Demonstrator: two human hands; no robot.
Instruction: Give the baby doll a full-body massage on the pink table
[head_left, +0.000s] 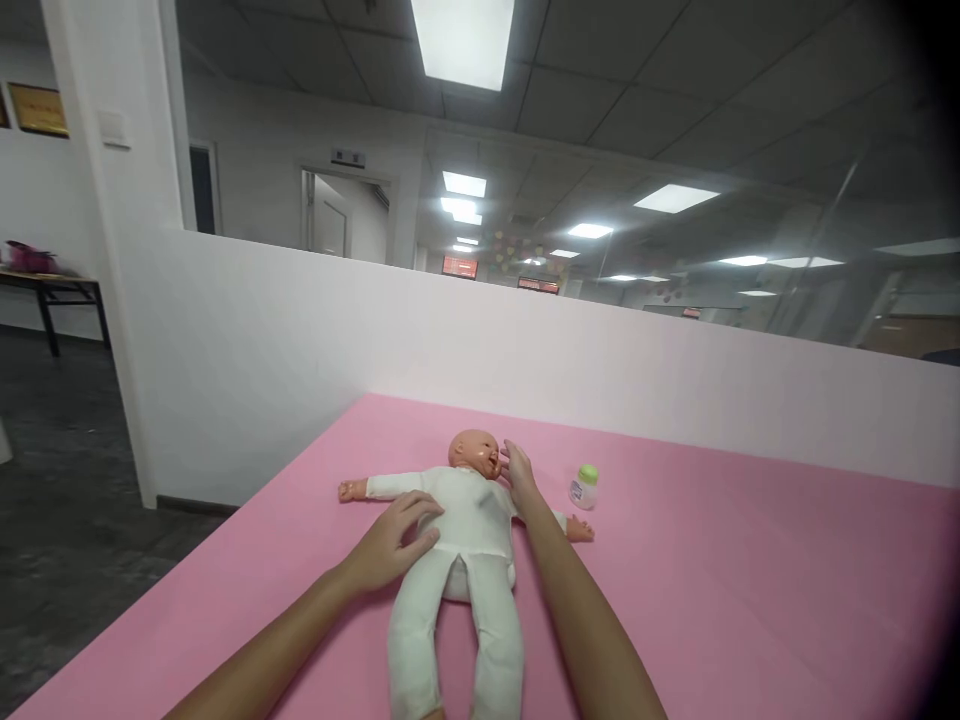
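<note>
A baby doll [469, 510] with a white cloth body lies on its back on the pink tabletop [712, 580], arms spread wide and head away from me. Its face is turned to the right. My left hand [394, 540] rests against the side of the doll's torso, fingers spread and holding nothing. Beside the doll's cheek and shoulder is my right hand [519, 475], its fingers extended and apart; whether they touch the face I cannot tell. To the right of that hand stands a small clear jar [584, 488] with a green lid.
A low white wall [562, 345] runs along the table's far edge, with glass above it. At the left a white pillar [112, 200] rises beside the dark floor [67, 560]. Farther back there is a dark-legged table [60, 290] with a pink bag on it.
</note>
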